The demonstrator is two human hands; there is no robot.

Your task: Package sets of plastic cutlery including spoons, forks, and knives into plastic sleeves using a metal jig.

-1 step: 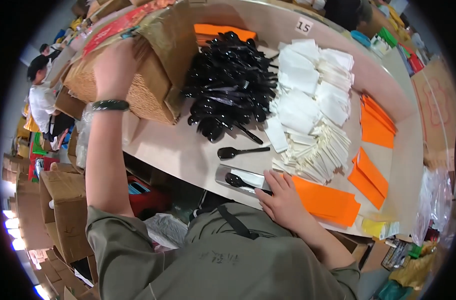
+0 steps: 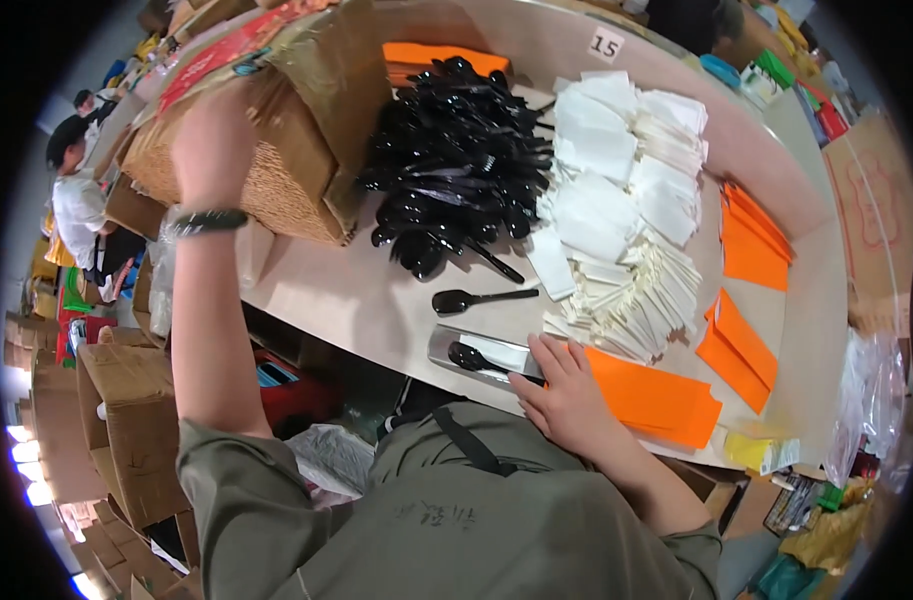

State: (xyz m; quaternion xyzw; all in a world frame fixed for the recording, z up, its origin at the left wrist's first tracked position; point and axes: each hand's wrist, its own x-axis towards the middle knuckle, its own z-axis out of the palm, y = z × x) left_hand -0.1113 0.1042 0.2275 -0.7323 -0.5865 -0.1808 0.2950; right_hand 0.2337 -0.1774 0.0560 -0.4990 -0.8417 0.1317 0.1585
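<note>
My left hand point(image 2: 214, 150) is at the top of an open cardboard box point(image 2: 351, 110) filled with tightly packed thin brown pieces. Motion blur hides its fingers. At the table's front edge, my right hand point(image 2: 566, 388) lies with fingers stretched over the right end of a shallow grey metal tray point(image 2: 438, 345). Inside the tray, a black plastic spoon point(image 2: 468, 356) rests on a white napkin point(image 2: 504, 352); its handle end reaches my right fingers. An orange paper sleeve point(image 2: 656, 400) lies beside that hand. Just beyond the tray is another black spoon point(image 2: 456, 300).
A heap of black spoons point(image 2: 456, 160) fills the table's middle, with stacked white napkin packets point(image 2: 596, 150) to its right. More orange sleeves point(image 2: 751, 240) lean by the right rim. A raised wall point(image 2: 666, 75) borders the table. People point(image 2: 76, 200) are at far left.
My left hand has shifted slightly left across the top of the box. My right hand stays on the tray's end; the spoons have not moved.
</note>
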